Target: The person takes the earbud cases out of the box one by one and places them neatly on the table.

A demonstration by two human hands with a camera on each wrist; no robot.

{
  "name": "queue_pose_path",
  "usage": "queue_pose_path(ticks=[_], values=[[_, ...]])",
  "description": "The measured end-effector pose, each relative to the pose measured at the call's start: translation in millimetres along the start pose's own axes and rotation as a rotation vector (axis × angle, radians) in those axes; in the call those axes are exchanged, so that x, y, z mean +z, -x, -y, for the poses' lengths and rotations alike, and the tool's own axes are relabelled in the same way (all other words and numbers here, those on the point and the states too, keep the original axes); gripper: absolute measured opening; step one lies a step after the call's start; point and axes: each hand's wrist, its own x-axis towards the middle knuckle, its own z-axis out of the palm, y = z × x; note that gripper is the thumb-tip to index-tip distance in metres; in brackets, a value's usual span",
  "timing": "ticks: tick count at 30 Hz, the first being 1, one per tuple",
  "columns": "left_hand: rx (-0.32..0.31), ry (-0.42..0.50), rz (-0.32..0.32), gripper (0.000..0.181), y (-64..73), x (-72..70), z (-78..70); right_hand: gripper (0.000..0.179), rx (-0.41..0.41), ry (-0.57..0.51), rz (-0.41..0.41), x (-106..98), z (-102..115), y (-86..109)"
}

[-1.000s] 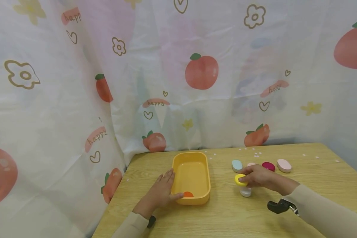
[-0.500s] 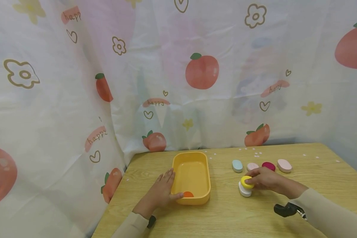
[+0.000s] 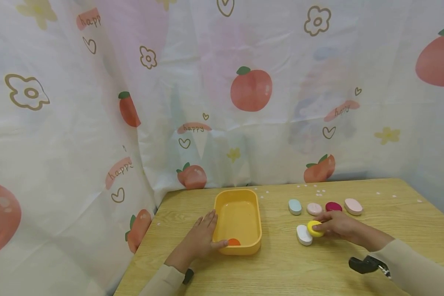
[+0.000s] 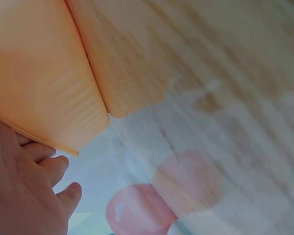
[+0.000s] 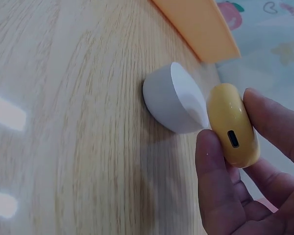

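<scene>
My right hand (image 3: 338, 226) pinches a small rounded yellow earbud case (image 3: 315, 228) between thumb and fingers. A charging port shows in its side in the right wrist view. The case is held just right of a white oval case (image 3: 304, 235) that stands on the table, overlapping its edge in the head view. My left hand (image 3: 201, 238) rests against the left side of a yellow-orange plastic bin (image 3: 259, 230), fingers stretched along its rim and thumb over the near corner. Inside the bin's near end, part of an orange round thing (image 3: 234, 242) shows; the near wall hides the rest.
Behind the right hand stand a light blue case (image 3: 294, 206), a pale pink case (image 3: 314, 209), a dark red case (image 3: 333, 206) and a larger pink case (image 3: 353, 206) in a row. A printed curtain (image 3: 214, 102) hangs behind the wooden table (image 3: 274, 271).
My right hand has moved right with the yellow earbud case, from over the white case to beside it, uncovering the white case and the pale pink one. The left hand and bin have stayed put.
</scene>
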Motion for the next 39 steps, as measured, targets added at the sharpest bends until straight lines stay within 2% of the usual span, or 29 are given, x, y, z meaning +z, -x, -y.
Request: queue_pose_path(ticks=[8,19,26,33,39], values=[[-0.001,0.010,0.008,0.102,0.2,0.2,0.1,0.041,0.005,0.000,0.020,-8,-9,4.9],[0.001,0.019,-0.006,0.102,-0.1,1.4,-0.4,0.045,0.037,0.041,-0.043,-12,-17,7.1],[0.006,0.020,-0.013,0.103,0.9,2.1,-0.3,0.046,0.036,0.059,-0.047,-15,-27,5.3],[-0.004,0.016,0.001,0.103,1.2,0.8,-1.1,0.048,0.030,0.117,-0.077,-14,-25,7.3],[0.008,0.017,-0.012,0.102,0.1,2.7,-0.9,0.047,0.016,0.178,-0.088,-11,-20,8.7]])
